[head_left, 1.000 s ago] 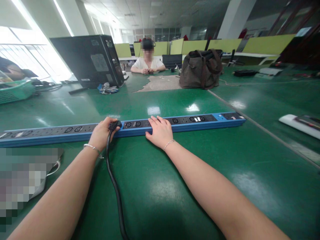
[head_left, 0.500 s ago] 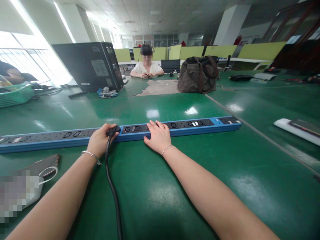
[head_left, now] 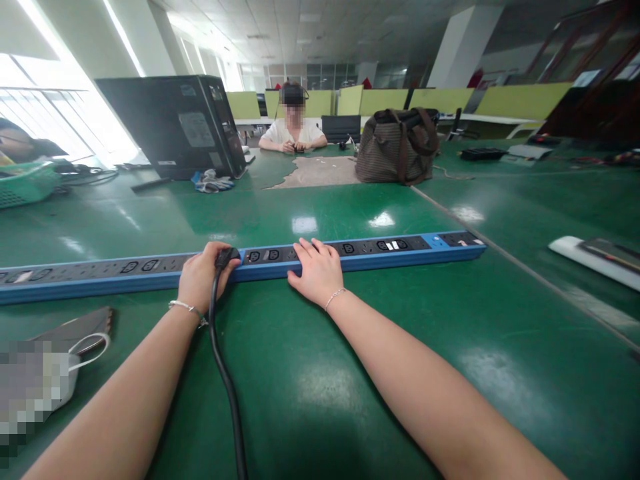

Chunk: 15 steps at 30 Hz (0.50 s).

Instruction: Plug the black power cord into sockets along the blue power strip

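Note:
A long blue power strip (head_left: pixel 410 251) with black socket panels lies across the green table. My left hand (head_left: pixel 203 273) is closed round a black plug (head_left: pixel 229 257) at the strip, left of the middle. Whether the plug's pins sit in a socket is hidden. From the plug a thick black cable (head_left: pixel 225 373) runs down towards me. Further right, my right hand (head_left: pixel 319 270) grips the strip from above, fingers across its top to the far edge and thumb at the near side. Its palm covers some sockets.
A black computer case (head_left: pixel 170 127), gloves (head_left: pixel 213 181) and a brown bag (head_left: pixel 395 150) stand or lie beyond the strip. A person (head_left: pixel 293 130) sits opposite. At left are a green basket (head_left: pixel 25 183) and a partly blurred item with a white loop (head_left: pixel 90 343). A white device (head_left: pixel 590 263) lies right.
The view has shifted slightly. My left hand still holds the plug at the same place on the strip, tilted a little differently. My right hand stays on the strip.

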Each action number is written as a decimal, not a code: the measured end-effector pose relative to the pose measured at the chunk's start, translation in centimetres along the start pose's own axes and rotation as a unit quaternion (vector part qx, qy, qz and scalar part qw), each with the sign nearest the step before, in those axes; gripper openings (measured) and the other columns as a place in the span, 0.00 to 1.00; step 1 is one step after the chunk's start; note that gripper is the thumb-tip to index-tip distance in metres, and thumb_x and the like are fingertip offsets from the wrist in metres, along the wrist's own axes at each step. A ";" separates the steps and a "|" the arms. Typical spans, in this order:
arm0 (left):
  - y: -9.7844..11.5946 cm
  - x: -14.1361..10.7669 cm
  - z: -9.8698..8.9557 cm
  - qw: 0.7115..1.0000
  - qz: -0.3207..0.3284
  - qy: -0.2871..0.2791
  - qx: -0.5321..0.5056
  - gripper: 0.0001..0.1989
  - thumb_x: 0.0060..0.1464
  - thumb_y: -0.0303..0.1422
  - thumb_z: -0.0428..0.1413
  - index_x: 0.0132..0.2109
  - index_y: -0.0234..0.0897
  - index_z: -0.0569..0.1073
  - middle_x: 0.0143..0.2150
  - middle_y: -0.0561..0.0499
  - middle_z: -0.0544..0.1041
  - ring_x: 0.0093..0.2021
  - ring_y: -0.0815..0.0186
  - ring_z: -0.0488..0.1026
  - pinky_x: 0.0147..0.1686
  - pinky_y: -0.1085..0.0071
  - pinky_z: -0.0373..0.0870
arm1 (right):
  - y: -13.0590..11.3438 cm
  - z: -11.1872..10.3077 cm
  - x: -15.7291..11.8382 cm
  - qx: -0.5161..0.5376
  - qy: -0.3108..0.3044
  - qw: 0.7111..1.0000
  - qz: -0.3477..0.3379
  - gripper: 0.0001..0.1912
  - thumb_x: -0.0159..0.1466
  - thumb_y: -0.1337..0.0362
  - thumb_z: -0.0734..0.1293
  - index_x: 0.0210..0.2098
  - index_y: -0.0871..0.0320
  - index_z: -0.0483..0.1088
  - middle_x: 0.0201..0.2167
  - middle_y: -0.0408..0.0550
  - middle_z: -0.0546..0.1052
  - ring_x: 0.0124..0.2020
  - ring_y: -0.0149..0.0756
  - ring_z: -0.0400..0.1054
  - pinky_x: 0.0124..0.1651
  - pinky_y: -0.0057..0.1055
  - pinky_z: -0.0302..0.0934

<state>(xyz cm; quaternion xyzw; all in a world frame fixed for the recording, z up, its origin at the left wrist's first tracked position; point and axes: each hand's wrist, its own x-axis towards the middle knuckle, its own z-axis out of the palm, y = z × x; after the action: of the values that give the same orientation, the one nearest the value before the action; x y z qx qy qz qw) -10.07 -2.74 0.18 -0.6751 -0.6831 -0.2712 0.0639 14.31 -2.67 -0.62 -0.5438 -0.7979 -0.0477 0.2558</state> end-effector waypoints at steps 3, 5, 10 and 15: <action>0.0 -0.2 0.2 0.999 0.011 0.018 -0.028 0.19 0.51 0.43 0.54 0.48 0.39 0.69 0.36 0.46 0.76 0.39 0.56 0.74 0.42 0.63 0.67 | 0.0 0.1 0.0 0.000 0.007 1.000 -0.001 0.29 0.60 0.53 0.62 0.58 0.58 0.64 0.61 0.47 0.66 0.61 0.44 0.53 0.61 0.43 0.46; 0.3 -0.3 0.2 0.996 -0.023 0.055 -0.061 0.20 0.51 0.42 0.55 0.49 0.39 0.68 0.37 0.47 0.76 0.38 0.57 0.73 0.40 0.64 0.67 | 0.0 0.1 0.0 -0.001 0.012 1.000 -0.002 0.29 0.60 0.53 0.62 0.58 0.58 0.64 0.61 0.47 0.66 0.61 0.44 0.54 0.60 0.43 0.46; -0.2 -0.1 -0.4 0.958 -0.096 0.242 -0.121 0.21 0.52 0.42 0.56 0.50 0.37 0.68 0.42 0.48 0.73 0.39 0.63 0.71 0.43 0.65 0.67 | -0.1 0.1 0.0 -0.001 0.009 1.000 -0.004 0.29 0.60 0.53 0.62 0.58 0.58 0.64 0.61 0.47 0.66 0.61 0.44 0.53 0.61 0.42 0.46; -3.7 0.3 -1.4 0.930 -0.121 0.321 -0.131 0.22 0.50 0.39 0.58 0.51 0.33 0.72 0.48 0.46 0.74 0.50 0.60 0.69 0.54 0.61 0.62 | 0.0 0.0 0.0 0.000 0.005 1.000 -0.002 0.29 0.60 0.54 0.62 0.58 0.58 0.63 0.61 0.47 0.65 0.62 0.44 0.53 0.61 0.43 0.46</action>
<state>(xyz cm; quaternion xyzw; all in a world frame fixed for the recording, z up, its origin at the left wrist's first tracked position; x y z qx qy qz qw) -14.02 -2.87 0.45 -0.4667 -0.6613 -0.5657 0.1574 14.31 -2.66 -0.66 -0.5421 -0.7977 -0.0506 0.2595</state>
